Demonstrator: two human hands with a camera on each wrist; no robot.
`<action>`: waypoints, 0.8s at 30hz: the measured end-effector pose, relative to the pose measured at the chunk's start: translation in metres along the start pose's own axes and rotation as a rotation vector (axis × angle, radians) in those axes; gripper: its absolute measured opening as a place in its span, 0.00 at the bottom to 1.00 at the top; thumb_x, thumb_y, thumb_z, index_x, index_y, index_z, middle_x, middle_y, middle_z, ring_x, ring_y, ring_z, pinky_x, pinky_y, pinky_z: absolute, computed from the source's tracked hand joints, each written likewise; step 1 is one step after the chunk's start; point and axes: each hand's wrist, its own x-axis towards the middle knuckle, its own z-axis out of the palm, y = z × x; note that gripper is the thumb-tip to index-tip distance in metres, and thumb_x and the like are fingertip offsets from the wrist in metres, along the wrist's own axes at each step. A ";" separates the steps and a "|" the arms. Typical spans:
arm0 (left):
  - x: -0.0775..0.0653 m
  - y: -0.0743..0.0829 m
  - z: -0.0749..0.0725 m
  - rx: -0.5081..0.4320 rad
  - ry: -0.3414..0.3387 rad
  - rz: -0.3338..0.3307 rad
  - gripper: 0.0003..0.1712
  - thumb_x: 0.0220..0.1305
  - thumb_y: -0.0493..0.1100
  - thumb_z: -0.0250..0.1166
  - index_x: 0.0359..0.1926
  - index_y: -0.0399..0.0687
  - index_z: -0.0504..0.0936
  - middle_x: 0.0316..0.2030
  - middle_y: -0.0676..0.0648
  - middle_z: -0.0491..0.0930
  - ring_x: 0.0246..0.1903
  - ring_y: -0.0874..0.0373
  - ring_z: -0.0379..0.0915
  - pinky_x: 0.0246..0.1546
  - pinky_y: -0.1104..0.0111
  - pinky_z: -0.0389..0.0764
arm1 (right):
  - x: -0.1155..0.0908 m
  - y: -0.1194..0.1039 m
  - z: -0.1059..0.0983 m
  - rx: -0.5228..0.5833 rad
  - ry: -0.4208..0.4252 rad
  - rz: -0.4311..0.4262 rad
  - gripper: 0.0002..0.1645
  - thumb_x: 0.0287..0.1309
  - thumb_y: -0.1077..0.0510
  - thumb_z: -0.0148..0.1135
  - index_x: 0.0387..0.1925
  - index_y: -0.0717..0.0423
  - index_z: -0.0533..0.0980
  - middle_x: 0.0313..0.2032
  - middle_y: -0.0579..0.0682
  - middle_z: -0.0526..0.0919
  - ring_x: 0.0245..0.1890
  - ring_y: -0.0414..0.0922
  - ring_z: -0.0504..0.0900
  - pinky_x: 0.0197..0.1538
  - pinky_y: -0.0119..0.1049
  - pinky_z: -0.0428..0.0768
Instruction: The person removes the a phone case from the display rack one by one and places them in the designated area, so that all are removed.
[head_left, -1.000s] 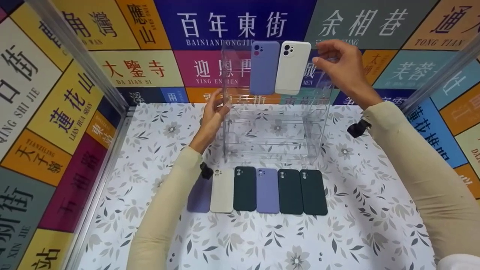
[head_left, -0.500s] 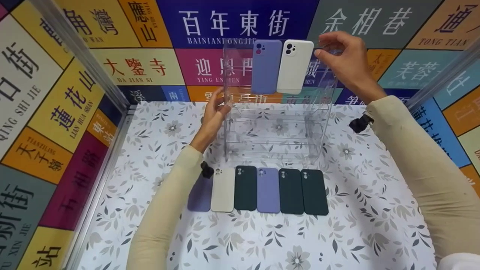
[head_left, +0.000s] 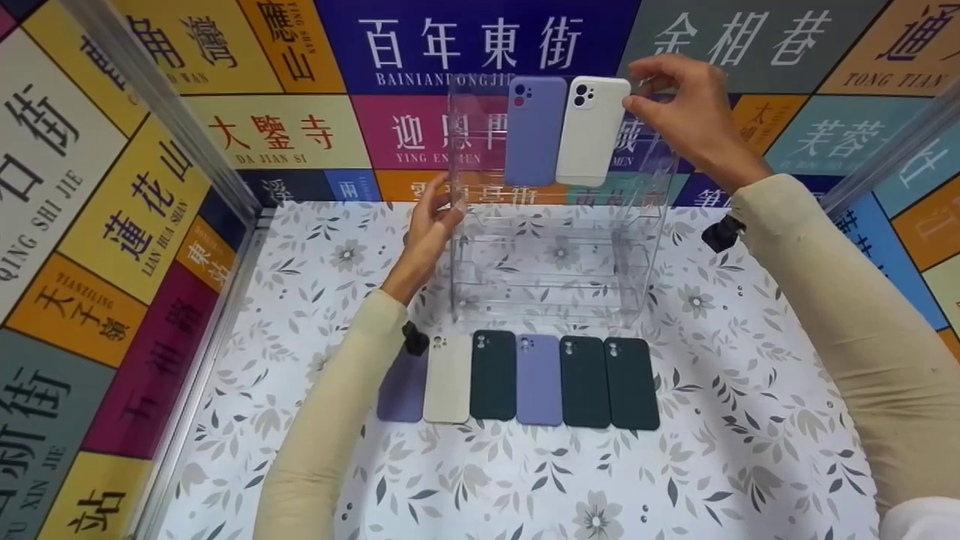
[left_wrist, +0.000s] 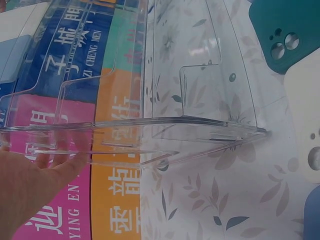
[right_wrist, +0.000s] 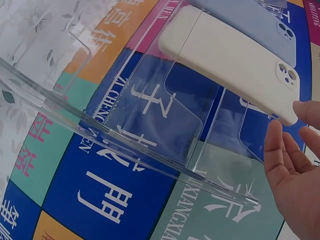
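Note:
A clear acrylic stepped display rack [head_left: 544, 281] stands on the table. Upright on its top tier are a purple phone case [head_left: 535, 131] and, just right of it, a white phone case [head_left: 593, 131]. My left hand [head_left: 433, 225] grips the rack's left side panel, thumb in front and fingers behind; the left wrist view shows these fingers through the clear plastic. My right hand [head_left: 686, 105] is at the white case's upper right corner with fingers loosely bent. In the right wrist view its fingertips [right_wrist: 274, 131] are right at the white case's edge.
Before the rack lies a row of flat phone cases: a purple one [head_left: 401, 394] partly behind the left sleeve, a cream one [head_left: 448, 382], dark green ones [head_left: 493, 375] and another purple one [head_left: 538, 382]. Behind the rack rises a colourful signboard wall [head_left: 480, 45].
My right hand has risen slightly and come left to the white case's edge, from a small gap away. My left hand keeps its grip on the rack; the view has shifted a little.

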 end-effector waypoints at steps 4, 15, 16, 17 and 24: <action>0.000 0.001 0.001 0.006 -0.001 -0.005 0.35 0.78 0.37 0.63 0.82 0.49 0.67 0.66 0.37 0.81 0.59 0.41 0.82 0.55 0.59 0.80 | 0.001 0.001 0.001 -0.004 -0.017 0.001 0.27 0.78 0.49 0.67 0.73 0.47 0.80 0.67 0.52 0.83 0.60 0.47 0.82 0.71 0.39 0.79; -0.001 0.002 0.001 0.014 -0.006 0.001 0.35 0.78 0.35 0.61 0.82 0.50 0.67 0.67 0.38 0.81 0.60 0.42 0.82 0.60 0.55 0.80 | 0.003 0.004 0.006 0.009 -0.031 -0.049 0.23 0.78 0.58 0.67 0.71 0.51 0.82 0.63 0.53 0.86 0.58 0.46 0.85 0.66 0.37 0.82; -0.001 0.002 0.001 0.014 -0.008 0.003 0.35 0.78 0.35 0.61 0.82 0.50 0.67 0.67 0.38 0.81 0.60 0.42 0.82 0.60 0.54 0.80 | 0.003 0.005 0.007 0.009 -0.031 -0.056 0.23 0.78 0.59 0.67 0.70 0.51 0.82 0.63 0.53 0.86 0.57 0.46 0.86 0.65 0.37 0.83; -0.001 0.001 0.001 0.013 -0.006 0.002 0.35 0.78 0.34 0.61 0.82 0.50 0.67 0.67 0.38 0.81 0.60 0.41 0.82 0.60 0.54 0.80 | 0.003 0.005 0.007 0.008 -0.031 -0.055 0.22 0.78 0.59 0.67 0.70 0.50 0.83 0.62 0.53 0.86 0.57 0.46 0.86 0.65 0.37 0.83; 0.000 0.001 0.001 0.025 0.006 -0.006 0.34 0.78 0.35 0.62 0.81 0.50 0.69 0.68 0.36 0.80 0.60 0.40 0.82 0.61 0.53 0.80 | 0.002 0.007 0.013 0.018 0.005 -0.075 0.20 0.79 0.59 0.65 0.67 0.50 0.84 0.58 0.52 0.88 0.51 0.41 0.84 0.61 0.33 0.82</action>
